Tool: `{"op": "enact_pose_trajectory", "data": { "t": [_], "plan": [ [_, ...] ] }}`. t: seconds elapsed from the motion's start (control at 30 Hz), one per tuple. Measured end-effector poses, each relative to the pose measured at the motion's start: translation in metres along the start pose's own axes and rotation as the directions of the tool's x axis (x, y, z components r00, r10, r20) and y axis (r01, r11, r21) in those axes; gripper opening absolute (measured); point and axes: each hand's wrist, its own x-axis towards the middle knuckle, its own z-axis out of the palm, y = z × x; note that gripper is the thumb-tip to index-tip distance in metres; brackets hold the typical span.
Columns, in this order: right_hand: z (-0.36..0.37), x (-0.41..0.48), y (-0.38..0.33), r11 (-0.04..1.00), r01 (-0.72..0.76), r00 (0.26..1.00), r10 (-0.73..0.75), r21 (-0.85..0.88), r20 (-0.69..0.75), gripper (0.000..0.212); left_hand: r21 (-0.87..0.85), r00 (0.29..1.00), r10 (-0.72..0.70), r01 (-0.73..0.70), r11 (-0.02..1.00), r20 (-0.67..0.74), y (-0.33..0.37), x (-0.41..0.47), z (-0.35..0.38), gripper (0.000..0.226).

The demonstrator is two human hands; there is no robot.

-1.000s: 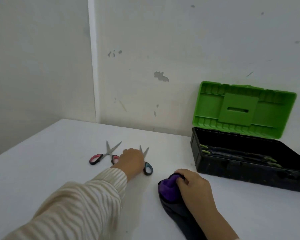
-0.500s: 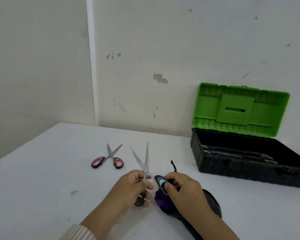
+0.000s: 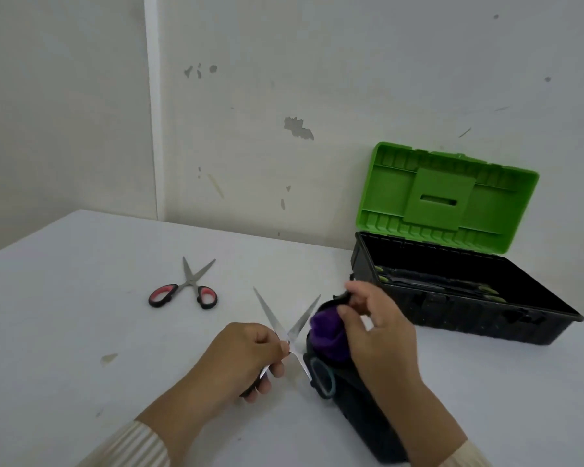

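While left hand [image 3: 246, 355] grips spread scissors [image 3: 273, 319], right hand [image 3: 375, 335] pinches dark cloth [image 3: 361, 406].

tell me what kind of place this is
Probably a plain workroom or hobby corner: a white table set into the corner of bare, scuffed walls, an open toolbox with a green lid, and red-handled scissors lying on the table.
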Motion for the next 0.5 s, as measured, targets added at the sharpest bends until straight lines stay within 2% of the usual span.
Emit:
{"op": "enact_pose_trajectory", "data": {
  "t": [0.07,0.13,0.17,0.3,0.43,0.5],
  "plan": [
    [0.013,-0.007,-0.013,0.988,0.146,0.986,-0.14,-0.055,0.091,0.017,0.052,1.0,0.01,-0.009,0.999,-0.005,0.0,-0.002,0.008,0.026],
    [0.026,-0.013,-0.015,0.954,0.271,0.946,-0.239,-0.131,0.219,0.014,0.075,0.999,0.032,-0.031,0.997,-0.018,0.001,-0.004,0.013,0.025],
    [0.03,-0.012,-0.01,0.942,0.297,0.938,-0.257,-0.155,0.234,0.013,0.076,0.999,0.049,-0.048,0.996,-0.02,0.001,-0.005,0.014,0.024],
    [0.028,-0.007,-0.001,0.99,0.123,0.969,-0.104,-0.074,0.224,0.019,0.081,0.995,0.095,-0.094,0.992,-0.018,0.001,-0.007,0.017,0.024],
    [0.027,-0.02,-0.011,0.989,0.143,0.921,-0.145,0.031,0.362,0.039,0.068,0.994,0.092,-0.088,0.994,-0.061,0.0,-0.006,0.014,0.024],
    [0.026,-0.017,-0.008,0.989,0.146,0.914,-0.144,0.022,0.381,0.037,0.061,0.993,0.102,-0.098,0.993,-0.059,0.0,-0.006,0.013,0.024]
  ]
}}
